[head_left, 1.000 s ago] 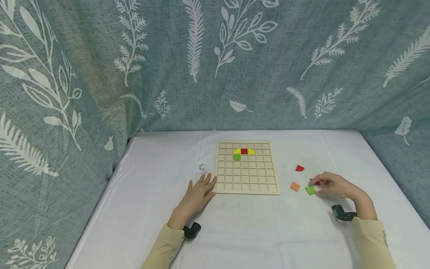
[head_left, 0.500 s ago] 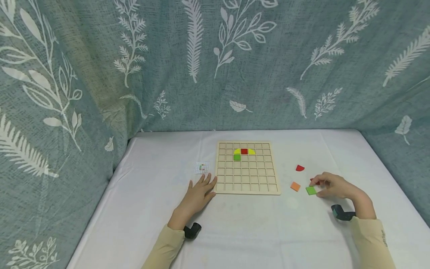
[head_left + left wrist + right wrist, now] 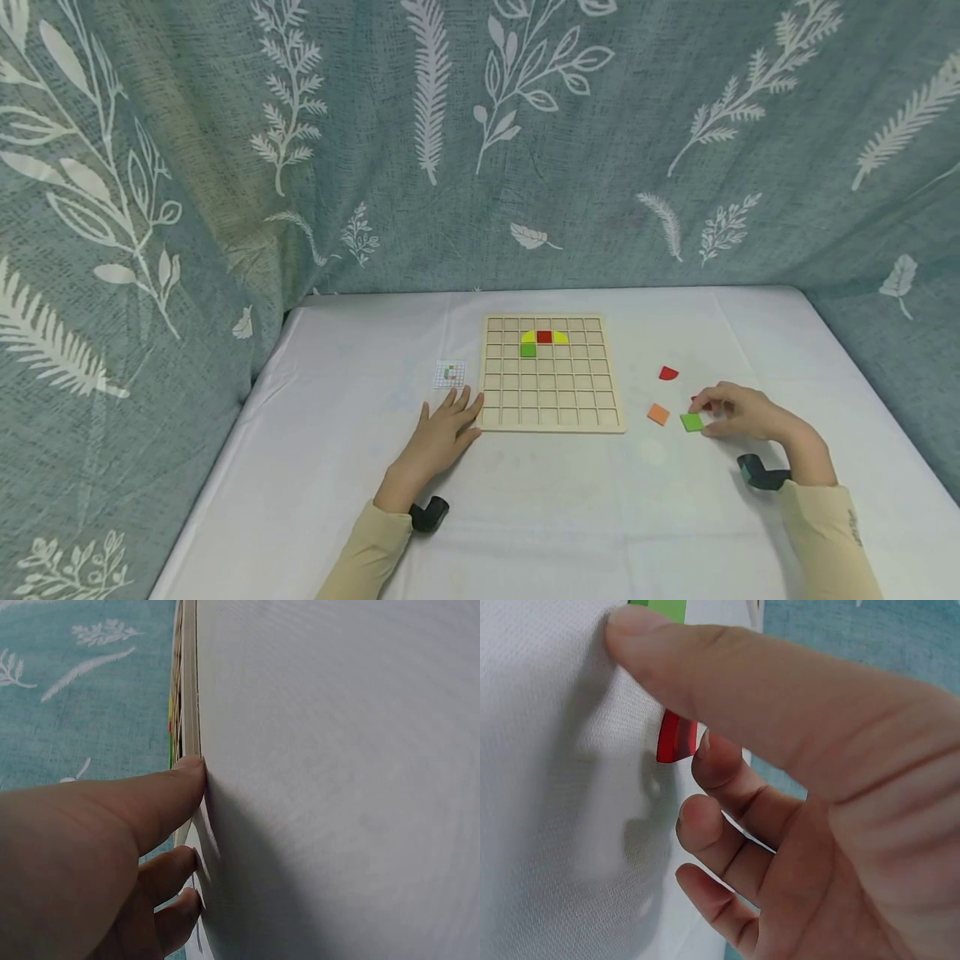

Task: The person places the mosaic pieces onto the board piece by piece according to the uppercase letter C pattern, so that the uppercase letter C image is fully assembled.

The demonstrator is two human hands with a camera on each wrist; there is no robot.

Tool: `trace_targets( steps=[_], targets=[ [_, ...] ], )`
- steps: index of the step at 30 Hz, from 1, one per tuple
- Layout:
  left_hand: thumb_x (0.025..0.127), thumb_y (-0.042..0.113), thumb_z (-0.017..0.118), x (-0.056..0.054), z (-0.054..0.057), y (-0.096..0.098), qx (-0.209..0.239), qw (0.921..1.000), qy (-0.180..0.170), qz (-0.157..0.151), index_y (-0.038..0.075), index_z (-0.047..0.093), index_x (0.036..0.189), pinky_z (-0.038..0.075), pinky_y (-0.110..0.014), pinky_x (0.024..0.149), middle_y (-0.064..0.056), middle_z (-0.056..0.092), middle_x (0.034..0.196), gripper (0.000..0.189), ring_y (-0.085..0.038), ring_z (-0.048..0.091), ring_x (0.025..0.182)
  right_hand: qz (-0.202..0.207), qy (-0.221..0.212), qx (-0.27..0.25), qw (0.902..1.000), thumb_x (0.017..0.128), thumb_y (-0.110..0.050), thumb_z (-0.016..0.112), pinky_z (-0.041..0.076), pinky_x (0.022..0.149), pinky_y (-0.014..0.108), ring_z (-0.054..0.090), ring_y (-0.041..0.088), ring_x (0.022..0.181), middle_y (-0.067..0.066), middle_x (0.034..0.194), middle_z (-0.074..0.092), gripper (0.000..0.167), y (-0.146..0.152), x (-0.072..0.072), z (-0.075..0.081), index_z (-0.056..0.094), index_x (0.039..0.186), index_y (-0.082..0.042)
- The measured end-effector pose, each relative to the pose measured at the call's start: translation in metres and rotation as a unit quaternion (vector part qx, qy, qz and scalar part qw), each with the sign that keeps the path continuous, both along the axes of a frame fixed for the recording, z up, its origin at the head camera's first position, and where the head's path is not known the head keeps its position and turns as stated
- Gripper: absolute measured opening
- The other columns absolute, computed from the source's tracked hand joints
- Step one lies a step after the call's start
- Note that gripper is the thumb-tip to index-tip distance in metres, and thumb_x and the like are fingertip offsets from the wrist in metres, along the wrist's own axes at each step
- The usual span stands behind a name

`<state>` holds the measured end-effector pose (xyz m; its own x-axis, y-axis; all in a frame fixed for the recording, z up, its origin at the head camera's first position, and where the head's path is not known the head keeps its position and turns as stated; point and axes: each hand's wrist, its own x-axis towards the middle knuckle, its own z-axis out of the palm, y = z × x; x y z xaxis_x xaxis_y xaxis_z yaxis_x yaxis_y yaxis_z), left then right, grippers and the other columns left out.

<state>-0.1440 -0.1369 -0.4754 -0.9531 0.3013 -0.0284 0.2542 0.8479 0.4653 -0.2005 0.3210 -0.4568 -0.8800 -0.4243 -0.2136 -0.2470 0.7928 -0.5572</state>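
1. A blue-green curtain (image 3: 375,150) with white leaves is hanging at the left and along the back.
2. The left hand (image 3: 435,437) is resting on the white-covered counter (image 3: 555,517). Its fingers are spreading wide, and its thumb is touching the edge of the wooden grid board (image 3: 551,419).
3. A little pattern card (image 3: 450,374) is lying flat just past those fingers, beside the board.
4. On the board, the left yellow quarter circle (image 3: 528,337) is sitting in the second row. The green square (image 3: 528,350) is sitting right below it, nearer the person.
5. The red square (image 3: 543,337) is sitting between that yellow piece and the right yellow quarter circle (image 3: 560,337).
6. Off the board, the orange tile (image 3: 658,414) is lying flat on the cloth.
7. The loose red quarter circle (image 3: 668,373) is lying farther back.
8. The loose green tile (image 3: 692,422) is lying near the orange one.
9. The partly hidden red piece (image 3: 676,739) is lying behind the right fingers.
10. The right hand (image 3: 742,414) is pinching the loose green tile, its thumb and pointer finger bending narrow around it.
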Motion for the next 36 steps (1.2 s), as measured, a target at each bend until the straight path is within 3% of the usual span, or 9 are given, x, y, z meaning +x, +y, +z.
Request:
trace_targets(
  steps=[7,13,27,36],
  targets=[
    [0.094,0.027,0.053,0.000,-0.001,0.000,0.001,1.0000,-0.001,0.002,0.011,0.041,0.141,0.010,-0.069,0.104,-0.014,0.030,0.148,0.051,-0.035,0.020,0.139,-0.004,0.007,-0.003,1.0000,0.074,-0.020,0.077,0.038,0.065,0.024,0.042,0.013,0.080,-0.001,0.089,0.053,0.030,-0.001,-0.001,0.002,0.066,0.101,-0.012],
    [0.094,0.027,0.053,-0.001,-0.003,-0.001,-0.001,1.0000,0.001,0.003,0.011,0.040,0.141,0.010,-0.069,0.104,-0.014,0.030,0.148,0.051,-0.035,0.020,0.139,0.008,0.045,-0.015,0.9988,0.075,-0.019,0.077,0.036,0.063,0.022,0.041,0.011,0.076,-0.002,0.084,0.051,0.029,-0.001,-0.002,0.003,0.065,0.101,-0.013],
    [0.094,0.027,0.053,0.000,-0.003,0.000,-0.001,1.0000,0.001,0.005,0.011,0.041,0.141,0.011,-0.069,0.103,-0.014,0.030,0.148,0.051,-0.035,0.020,0.139,0.052,0.125,-0.096,0.9862,0.074,-0.007,0.076,0.032,0.055,0.021,0.038,0.009,0.064,-0.001,0.073,0.043,0.024,-0.018,-0.004,-0.004,0.066,0.096,-0.009],
    [0.094,0.027,0.053,-0.001,-0.002,0.000,-0.005,1.0000,-0.003,0.006,0.011,0.040,0.141,0.011,-0.069,0.103,-0.014,0.030,0.149,0.051,-0.035,0.021,0.139,0.047,0.117,-0.116,0.9852,0.075,-0.012,0.077,0.032,0.054,0.022,0.035,0.005,0.062,-0.001,0.073,0.043,0.025,-0.038,-0.005,-0.010,0.067,0.098,-0.012]
  ],
)
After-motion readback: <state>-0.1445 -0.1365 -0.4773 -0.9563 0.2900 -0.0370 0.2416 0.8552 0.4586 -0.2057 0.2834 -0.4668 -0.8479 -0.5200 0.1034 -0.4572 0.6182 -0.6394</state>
